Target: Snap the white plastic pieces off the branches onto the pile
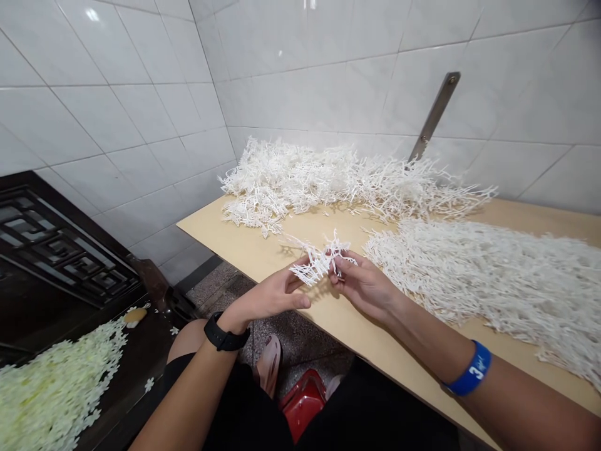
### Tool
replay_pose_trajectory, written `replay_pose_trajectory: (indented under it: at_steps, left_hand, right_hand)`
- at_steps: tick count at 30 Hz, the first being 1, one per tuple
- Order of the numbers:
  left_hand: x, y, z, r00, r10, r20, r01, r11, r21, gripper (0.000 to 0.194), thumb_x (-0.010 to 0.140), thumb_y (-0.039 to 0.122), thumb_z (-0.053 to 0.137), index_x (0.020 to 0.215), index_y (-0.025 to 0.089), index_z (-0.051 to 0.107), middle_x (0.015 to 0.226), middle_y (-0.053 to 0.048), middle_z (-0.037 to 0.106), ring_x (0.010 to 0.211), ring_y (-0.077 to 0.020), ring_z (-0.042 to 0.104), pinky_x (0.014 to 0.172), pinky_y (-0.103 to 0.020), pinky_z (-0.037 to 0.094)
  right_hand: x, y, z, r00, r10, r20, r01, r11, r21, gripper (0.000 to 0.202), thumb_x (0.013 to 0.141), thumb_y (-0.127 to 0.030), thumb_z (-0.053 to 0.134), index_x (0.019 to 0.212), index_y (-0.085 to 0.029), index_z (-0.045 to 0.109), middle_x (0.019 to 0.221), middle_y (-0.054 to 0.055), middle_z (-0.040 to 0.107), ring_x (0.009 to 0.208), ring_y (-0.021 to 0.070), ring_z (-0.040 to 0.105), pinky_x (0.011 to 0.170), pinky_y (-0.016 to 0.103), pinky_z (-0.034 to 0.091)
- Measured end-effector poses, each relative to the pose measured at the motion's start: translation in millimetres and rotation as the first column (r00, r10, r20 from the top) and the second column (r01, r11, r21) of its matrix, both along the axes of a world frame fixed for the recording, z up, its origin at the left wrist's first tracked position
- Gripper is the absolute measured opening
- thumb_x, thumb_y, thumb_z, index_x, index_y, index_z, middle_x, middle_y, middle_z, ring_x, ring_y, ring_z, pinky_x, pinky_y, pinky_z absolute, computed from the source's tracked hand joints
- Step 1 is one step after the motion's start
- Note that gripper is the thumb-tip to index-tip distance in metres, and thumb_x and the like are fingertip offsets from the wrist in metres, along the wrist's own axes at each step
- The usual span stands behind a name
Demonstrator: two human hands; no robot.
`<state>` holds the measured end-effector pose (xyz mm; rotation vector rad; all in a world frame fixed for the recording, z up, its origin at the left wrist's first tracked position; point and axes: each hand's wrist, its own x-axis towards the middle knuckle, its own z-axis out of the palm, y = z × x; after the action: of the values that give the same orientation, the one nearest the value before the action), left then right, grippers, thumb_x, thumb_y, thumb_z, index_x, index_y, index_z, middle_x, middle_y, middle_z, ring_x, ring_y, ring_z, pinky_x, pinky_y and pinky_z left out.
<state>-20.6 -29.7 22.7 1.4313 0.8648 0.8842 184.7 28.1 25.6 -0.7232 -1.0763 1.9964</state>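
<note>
Over the near edge of the tan board (260, 257), my right hand (364, 285) pinches a small bunch of white branched sprigs (319, 263) between thumb and fingers. My left hand (275, 291) is at the other end of the bunch, its thumb stretched out and apart from the fingers. The left fingers are partly hidden behind the sprigs, and they may be touching them. Behind my hands lies a tangled heap of similar white sprigs (305, 175). A flatter, more evenly laid pile of white sprigs (479, 269) spreads to the right of my right hand.
White tiled walls (319, 94) meet in a corner behind the board. A metal bar (436, 113) leans against the wall. On a dark wooden seat (136, 369) at lower left lie many pale green-white flower-shaped pieces (51, 388). A red stool (305, 401) shows between my legs.
</note>
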Motion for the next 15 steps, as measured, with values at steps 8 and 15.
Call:
replay_pose_trajectory:
  at_steps: [8, 15]
  left_hand:
    - [29.3, -15.6, 10.7, 0.933, 0.097, -0.347, -0.003, 0.965, 0.261, 0.074, 0.077, 0.066, 0.064, 0.136, 0.021, 0.055, 0.135, -0.014, 0.060, 0.131, -0.0360, 0.048, 0.112, -0.049, 0.032]
    - [43.0, 1.6, -5.7, 0.970, 0.206, 0.130, -0.205, 0.979, -0.019, 0.070, 0.092, 0.071, 0.030, 0.139, 0.025, 0.054, 0.129, -0.011, 0.065, 0.121, -0.0283, 0.058, 0.106, -0.043, 0.041]
  right_hand:
    - [-1.0, -5.3, 3.5, 0.988, 0.097, -0.120, -0.107, 0.991, -0.075, 0.030, 0.064, -0.026, 0.088, 0.076, -0.018, 0.061, 0.072, -0.002, 0.059, 0.063, 0.0103, 0.052, 0.063, 0.026, 0.044]
    - [0.1, -3.9, 9.8, 0.966, 0.258, 0.015, -0.258, 0.966, 0.026, 0.028, 0.067, -0.032, 0.086, 0.070, -0.013, 0.066, 0.067, 0.000, 0.058, 0.060, 0.0098, 0.047, 0.057, 0.025, 0.036]
